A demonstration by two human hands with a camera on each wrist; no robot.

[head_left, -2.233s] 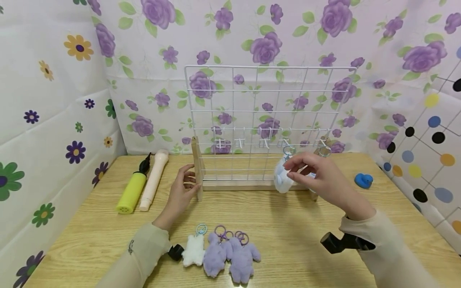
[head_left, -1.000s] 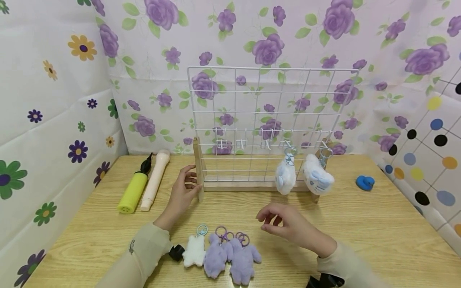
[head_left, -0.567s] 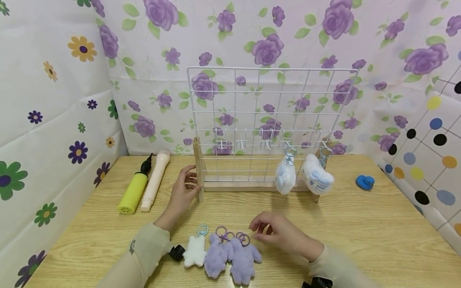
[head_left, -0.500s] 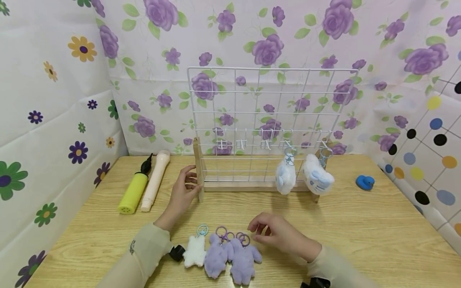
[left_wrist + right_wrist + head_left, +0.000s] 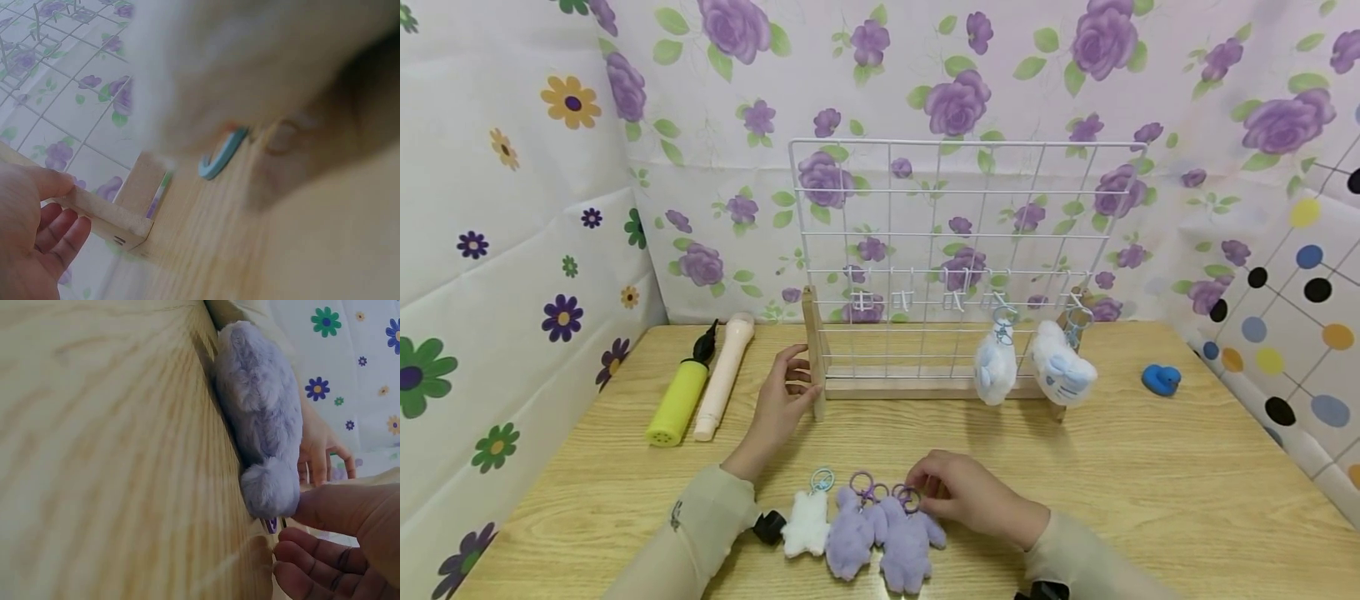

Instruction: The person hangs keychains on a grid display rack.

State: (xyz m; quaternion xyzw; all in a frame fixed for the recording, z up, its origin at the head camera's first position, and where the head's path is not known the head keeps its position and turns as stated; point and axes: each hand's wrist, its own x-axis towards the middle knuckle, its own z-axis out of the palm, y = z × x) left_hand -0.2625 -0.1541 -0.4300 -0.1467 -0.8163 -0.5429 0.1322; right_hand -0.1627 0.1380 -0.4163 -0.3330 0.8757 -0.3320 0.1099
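My left hand (image 5: 778, 396) holds the left wooden upright (image 5: 811, 333) of a white wire grid rack (image 5: 928, 190). In the left wrist view its thumb lies along the wood and the fingers curl below. My right hand (image 5: 973, 492) has thumb and fingertips right at the purple ring of a lilac plush keychain (image 5: 904, 550); a gap shows between thumb and fingers in the right wrist view. Beside it lie another lilac plush keychain (image 5: 847, 537) and a white plush keychain (image 5: 806, 523) with a light blue ring. Two white-and-blue plush keychains, one round-bodied (image 5: 995, 371) and one cat-faced (image 5: 1062, 367), hang from rack hooks.
Several white hooks (image 5: 953, 300) sit along the grid. A yellow-green hand pump (image 5: 676, 402) and a pale pink tube-like object (image 5: 722, 379) lie at the left. At the right is a blue duck toy (image 5: 1161, 380). Flowered sheets (image 5: 700, 125) enclose the wooden table (image 5: 1120, 467).
My right hand has come away from the hanging plush keychains, moved down and left, and reached the lilac keychain's ring. The left hand stays on the rack's upright.
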